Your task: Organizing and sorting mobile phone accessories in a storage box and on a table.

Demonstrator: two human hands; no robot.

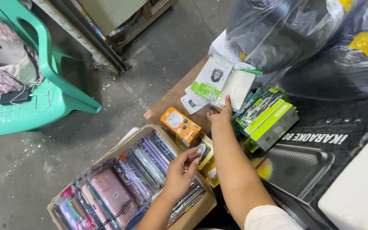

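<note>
The left hand (pixel 183 168) is pinched shut on a small pack (pixel 202 150). It holds the pack just over the edge of a cardboard box (pixel 194 213) full of phone cases (pixel 107 187). The pack looks small and light, with clear stiff plastic on the front. That kind of plastic is smooth and may slip, so holding it by the two side edges, as the fingers do here, seems a good way. It may bend or crack if squeezed hard.

The right hand (pixel 220 116) reaches out to a white flat pack (pixel 237 88) on the wooden tabletop (pixel 167 100). Its thumb and fingers are closed on the pack's near edge. This pack also looks thin, light and a bit stiff. It leans on a pile of other packs, so pulling it could make them slide.

An orange box (pixel 180 124) sits between the hands. Green boxes (pixel 271 123) lie just beside the right hand.
</note>
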